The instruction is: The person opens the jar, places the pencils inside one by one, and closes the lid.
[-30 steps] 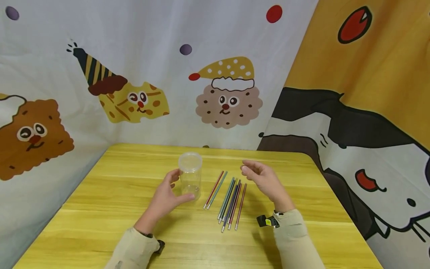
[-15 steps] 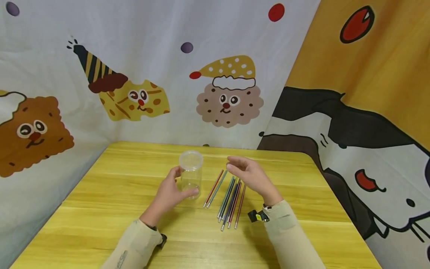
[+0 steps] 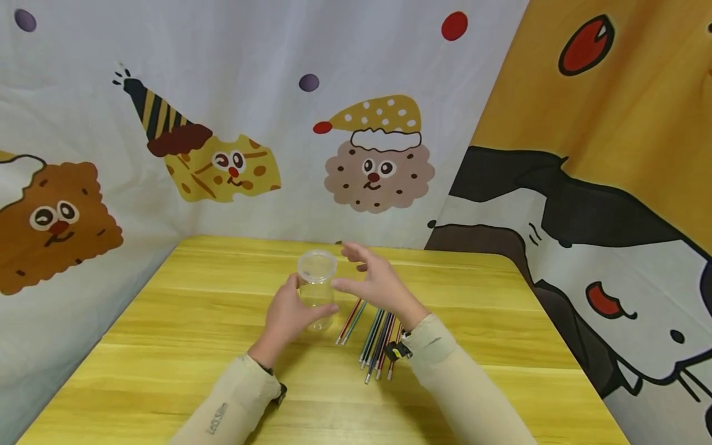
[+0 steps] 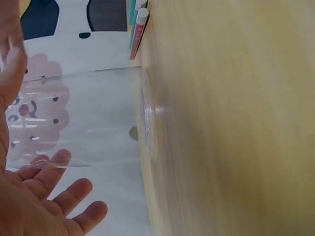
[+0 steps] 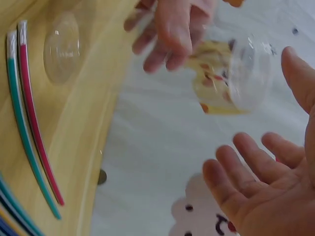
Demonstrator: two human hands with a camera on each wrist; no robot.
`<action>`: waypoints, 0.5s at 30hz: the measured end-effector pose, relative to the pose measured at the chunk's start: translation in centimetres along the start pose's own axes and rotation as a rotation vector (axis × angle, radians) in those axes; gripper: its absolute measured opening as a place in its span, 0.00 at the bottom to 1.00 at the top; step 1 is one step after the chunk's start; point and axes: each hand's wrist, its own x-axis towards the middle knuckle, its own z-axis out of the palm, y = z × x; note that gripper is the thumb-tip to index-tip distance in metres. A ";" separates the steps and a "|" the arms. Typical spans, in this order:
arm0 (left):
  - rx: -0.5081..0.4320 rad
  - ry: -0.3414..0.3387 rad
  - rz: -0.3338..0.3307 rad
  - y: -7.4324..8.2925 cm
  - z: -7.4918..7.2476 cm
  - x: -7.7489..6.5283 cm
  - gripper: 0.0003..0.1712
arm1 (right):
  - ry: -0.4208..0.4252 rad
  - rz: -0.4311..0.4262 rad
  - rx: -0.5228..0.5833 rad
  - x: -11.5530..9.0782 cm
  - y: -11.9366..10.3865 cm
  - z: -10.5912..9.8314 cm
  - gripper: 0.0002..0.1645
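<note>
A clear plastic jar (image 3: 318, 293) stands upright on the table, topped by a translucent white lid (image 3: 317, 264). My left hand (image 3: 289, 318) holds it low, thumb across the near side and fingers around the left and far side. In the left wrist view, the outer fingers (image 4: 81, 194) fan away from the jar wall. My right hand (image 3: 384, 287) is raised over the far ends of the pencils, thumb and fingers spread beside the lid. Its palm is bare in the right wrist view. Several coloured pencils (image 3: 374, 346) lie beneath the right hand and wrist, partly hidden.
Two pencils, one red (image 5: 37, 118) and one teal (image 5: 24, 128), lie side by side nearest the jar. The wood-grain table (image 3: 167, 346) ends at a cartoon-printed cloth (image 3: 289, 204) behind. Both wrists wear dark straps.
My right hand has moved left, from beyond the pencils to beside the jar's lid. My left hand has closed in on the jar, its thumb now further across the front.
</note>
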 end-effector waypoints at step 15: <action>0.059 0.059 0.065 0.4 0.5 0.1 0.48 | 0.162 0.019 -0.149 1.6 -0.9 4.0 0.60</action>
